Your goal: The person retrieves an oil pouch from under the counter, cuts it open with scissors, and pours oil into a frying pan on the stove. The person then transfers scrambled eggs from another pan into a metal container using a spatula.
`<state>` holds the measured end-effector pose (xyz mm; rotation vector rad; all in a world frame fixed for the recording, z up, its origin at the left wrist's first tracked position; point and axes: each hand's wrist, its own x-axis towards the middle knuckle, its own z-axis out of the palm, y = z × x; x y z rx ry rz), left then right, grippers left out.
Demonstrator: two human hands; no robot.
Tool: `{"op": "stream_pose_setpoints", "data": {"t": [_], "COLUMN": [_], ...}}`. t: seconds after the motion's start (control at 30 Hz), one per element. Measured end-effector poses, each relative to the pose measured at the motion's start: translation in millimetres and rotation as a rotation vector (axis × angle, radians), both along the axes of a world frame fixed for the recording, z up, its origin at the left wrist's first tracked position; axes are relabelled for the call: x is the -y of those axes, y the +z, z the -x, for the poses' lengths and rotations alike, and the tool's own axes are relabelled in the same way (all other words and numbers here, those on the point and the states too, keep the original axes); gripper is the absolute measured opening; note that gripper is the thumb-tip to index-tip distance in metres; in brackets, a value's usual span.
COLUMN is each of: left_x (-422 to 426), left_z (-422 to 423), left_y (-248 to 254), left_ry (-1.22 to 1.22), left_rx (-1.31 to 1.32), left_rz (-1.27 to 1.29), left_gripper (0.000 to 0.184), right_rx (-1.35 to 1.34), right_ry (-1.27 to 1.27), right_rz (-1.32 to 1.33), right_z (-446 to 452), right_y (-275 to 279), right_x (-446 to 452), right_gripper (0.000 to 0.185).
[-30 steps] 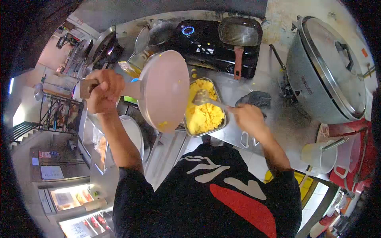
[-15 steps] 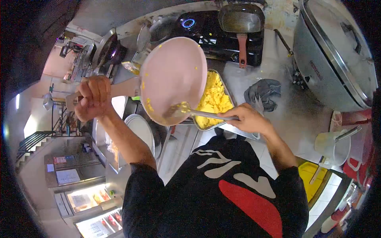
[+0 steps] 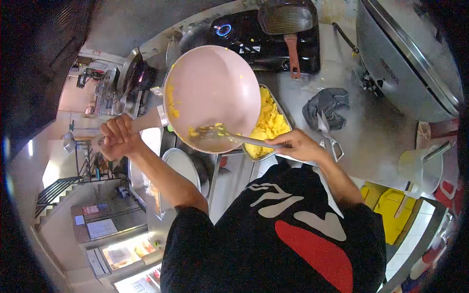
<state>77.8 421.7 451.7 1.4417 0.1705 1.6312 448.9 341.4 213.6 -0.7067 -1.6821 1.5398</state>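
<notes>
My left hand is wrapped round the handle of a pink frying pan, holding it raised and tilted so its inside shows. Yellow bits of scrambled egg cling along the pan's left side and lower edge. In my right hand is a grey-handled spatula; its head, smeared with egg, lies against the lower inside of the pan. Just right of the pan and partly hidden by it, a metal tray holds a heap of scrambled egg.
Behind is a black gas stove with one blue flame lit and a square grill pan on it. A dark cloth and scissors lie right of the tray. A large grey cooker stands at the right, a white round lid lower left.
The pan has turned more face-on to me, showing more of its inside. The spatula head has shifted slightly left along the pan. The whole view has swung a little.
</notes>
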Motion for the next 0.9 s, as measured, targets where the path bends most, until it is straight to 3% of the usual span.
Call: {"op": "stream_pose_setpoints", "data": {"t": [0.27,0.53,0.63,0.77,0.9], "left_x": [15,38,41,45,38], "left_z": [-18,-17,-12,-12,-24], "left_y": [-20,-29,-28,-19,-11], "left_ry": [0.031,0.026,0.024,0.003,-0.077], "left_rx": [0.075,0.011,-0.018,-0.04,-0.105], "left_rz": [0.06,0.088,0.083,0.095,0.124], "left_gripper": [0.022,0.025,0.026,0.027,0.023], "right_rx": [-0.246,-0.225,-0.17,-0.065,0.335], "right_ry": [-0.159,-0.335,-0.323,-0.386,-0.407], "right_rz": [0.188,0.205,0.381,0.168,0.042], "right_z": [56,89,84,45,6], "right_y": [2,31,28,16,49], "right_x": [14,19,16,8,-3], "right_gripper": [0.037,0.031,0.03,0.03,0.031]}}
